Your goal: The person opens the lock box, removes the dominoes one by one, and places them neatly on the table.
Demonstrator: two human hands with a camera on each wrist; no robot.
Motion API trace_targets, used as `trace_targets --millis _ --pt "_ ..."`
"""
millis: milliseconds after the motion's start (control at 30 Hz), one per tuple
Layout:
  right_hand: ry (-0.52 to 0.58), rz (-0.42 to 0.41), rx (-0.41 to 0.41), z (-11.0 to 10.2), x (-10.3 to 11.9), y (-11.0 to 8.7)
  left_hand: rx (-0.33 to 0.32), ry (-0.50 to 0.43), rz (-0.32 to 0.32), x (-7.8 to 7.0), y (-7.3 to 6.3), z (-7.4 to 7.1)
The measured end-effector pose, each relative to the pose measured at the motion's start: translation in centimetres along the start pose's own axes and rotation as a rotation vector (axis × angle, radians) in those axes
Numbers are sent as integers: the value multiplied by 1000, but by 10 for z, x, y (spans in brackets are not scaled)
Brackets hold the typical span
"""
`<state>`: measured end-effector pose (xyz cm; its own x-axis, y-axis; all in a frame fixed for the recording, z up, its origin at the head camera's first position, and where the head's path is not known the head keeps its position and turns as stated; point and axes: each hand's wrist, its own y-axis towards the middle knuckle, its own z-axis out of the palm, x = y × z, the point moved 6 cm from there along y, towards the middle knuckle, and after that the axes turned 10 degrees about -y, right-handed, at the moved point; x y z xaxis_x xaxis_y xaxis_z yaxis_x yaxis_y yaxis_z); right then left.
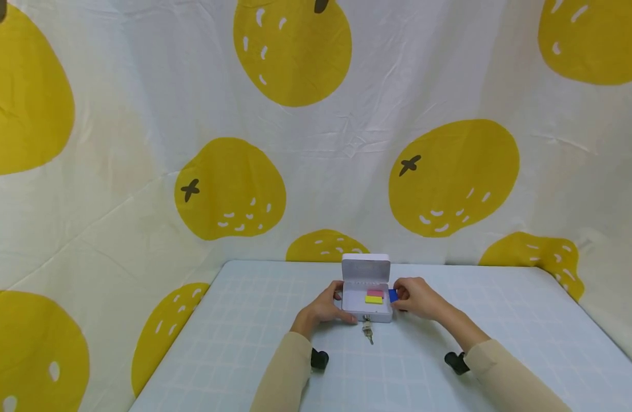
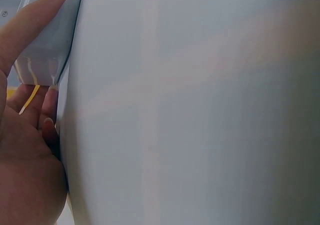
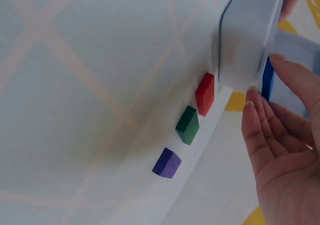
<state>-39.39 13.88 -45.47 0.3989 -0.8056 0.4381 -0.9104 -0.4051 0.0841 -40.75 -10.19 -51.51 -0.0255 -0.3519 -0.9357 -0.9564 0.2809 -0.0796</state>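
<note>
my left hand (image 1: 323, 306) grips the white box (image 1: 353, 298); at its right side my right hand (image 1: 418, 297) pinches a blue block (image 1: 393, 295), best kept from scraping.

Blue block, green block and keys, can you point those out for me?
Blue block (image 3: 268, 79): right wrist view, middle of its visible strip.
Green block (image 3: 187, 125): right wrist view, middle of its visible surface.
Keys (image 1: 368, 329): head view, middle of the bunch.

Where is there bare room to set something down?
Left of the left hand, the table is bare to its edge; also between the sleeves, nearer than the keys. It's crowded by the box: right hand, blue block, red block, green block, purple block.
</note>
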Motion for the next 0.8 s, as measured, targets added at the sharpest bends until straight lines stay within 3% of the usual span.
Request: trace_targets --millis 433,800 --pt "-18 -30 -19 -9 -19 -15 6 4 6 0 -1 1" --pt "-10 37 -1 -19 -39 -27 10 6 6 -1 -1 0"
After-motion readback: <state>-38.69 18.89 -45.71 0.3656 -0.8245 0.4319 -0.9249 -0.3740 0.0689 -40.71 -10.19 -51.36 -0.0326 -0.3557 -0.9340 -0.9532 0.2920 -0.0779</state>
